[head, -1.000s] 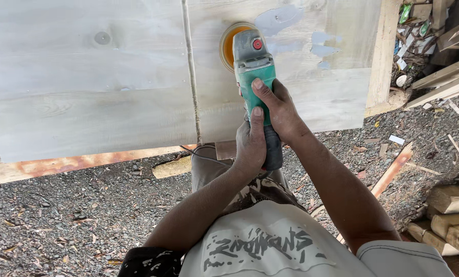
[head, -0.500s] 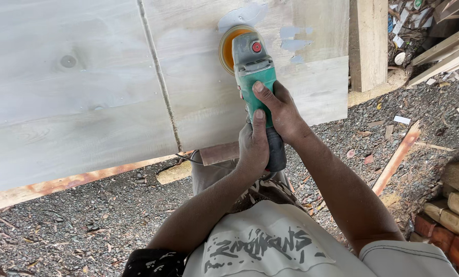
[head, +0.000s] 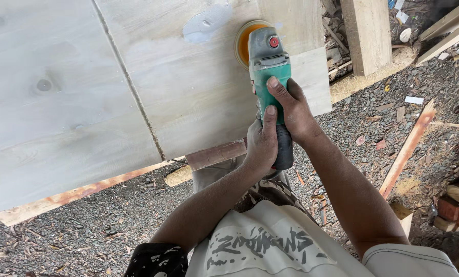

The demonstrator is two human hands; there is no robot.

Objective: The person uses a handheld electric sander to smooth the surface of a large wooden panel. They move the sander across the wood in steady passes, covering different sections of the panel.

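- My right hand (head: 291, 110) has its grip closed around the green-and-grey angle sander (head: 270, 77), arm stretched forward.
- My left hand (head: 262, 143) clasps its rear handle.
- Its orange disc (head: 244, 43) lies flat on the pale whitewashed wooden board (head: 137, 92).

Bright, even daylight; sharp focus

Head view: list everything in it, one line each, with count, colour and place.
sander: one, green and grey with orange disc, on the panel near its top right
panel: one, pale whitewashed wood, fills the upper left
filler patch: one, white, on the panel left of the disc
plank: one, reddish, on the gravel at right
beam: one, pale, upright at top right
gravel: grey, underfoot
left hand: grip on the sander's rear handle
right hand: grip on the sander's body
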